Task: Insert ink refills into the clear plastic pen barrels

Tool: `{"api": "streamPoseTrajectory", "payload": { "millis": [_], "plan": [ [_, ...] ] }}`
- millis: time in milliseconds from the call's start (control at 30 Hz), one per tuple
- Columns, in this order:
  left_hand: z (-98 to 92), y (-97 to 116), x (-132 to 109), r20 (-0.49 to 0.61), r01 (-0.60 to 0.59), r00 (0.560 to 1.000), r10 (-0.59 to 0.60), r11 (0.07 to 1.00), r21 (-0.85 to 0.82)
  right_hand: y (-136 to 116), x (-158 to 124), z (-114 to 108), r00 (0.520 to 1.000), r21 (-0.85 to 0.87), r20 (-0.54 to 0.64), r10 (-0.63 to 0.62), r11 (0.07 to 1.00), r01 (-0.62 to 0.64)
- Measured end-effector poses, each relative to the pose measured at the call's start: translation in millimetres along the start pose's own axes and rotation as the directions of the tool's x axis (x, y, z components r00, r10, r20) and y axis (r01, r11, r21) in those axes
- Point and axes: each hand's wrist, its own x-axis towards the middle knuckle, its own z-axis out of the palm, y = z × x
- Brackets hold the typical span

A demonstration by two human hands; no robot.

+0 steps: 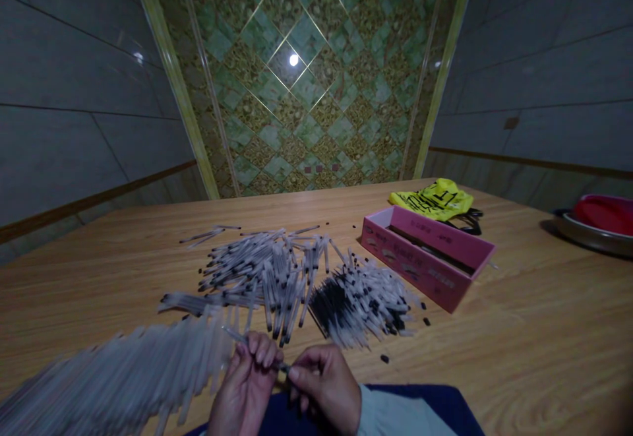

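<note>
Near the table's front edge, my left hand [250, 376] is closed round a slim, translucent pen-like tube [234, 334], whose clear end sticks out to the upper left. The fingers of my right hand [324, 383] pinch at the tube's other, darker end; exactly what sits between the fingertips is too small to make out. Beyond my hands is a loose pile of similar tubes [257, 264] with dark ends. To its right lies a second heap [366, 297] of pale tubes and thin black sticks. A broad row of tubes [123, 370] is laid out at the left, somewhat blurred.
A pink open box [420, 254] stands right of the heaps, with a yellow bag [435, 198] behind it. A metal tray [593, 238] holding something red is at the far right. Small black caps [384, 359] are scattered on the wooden table [534, 330].
</note>
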Motion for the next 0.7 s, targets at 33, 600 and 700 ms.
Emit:
{"api": "streamPoseTrajectory", "payload": {
  "millis": [33, 600, 700],
  "plan": [
    [-1.2, -1, 1, -0.013, -0.003, 1.0, 0.003, 1.0, -0.013, -2, -1, 0, 0.999, -0.06, -0.04, -0.034, 0.998, 0.032],
    [-13.2, -10, 5, -0.032, 0.011, 0.999, -0.013, 0.998, -0.06, -1, -6, -6, 0.918, -0.552, -0.112, -0.381, 0.792, 0.262],
    [-15.3, -11, 6, -0.031, 0.003, 1.0, -0.004, 0.999, -0.037, -4, -6, -6, 0.939, -0.521, -0.094, -0.331, 0.82, 0.237]
  ]
}}
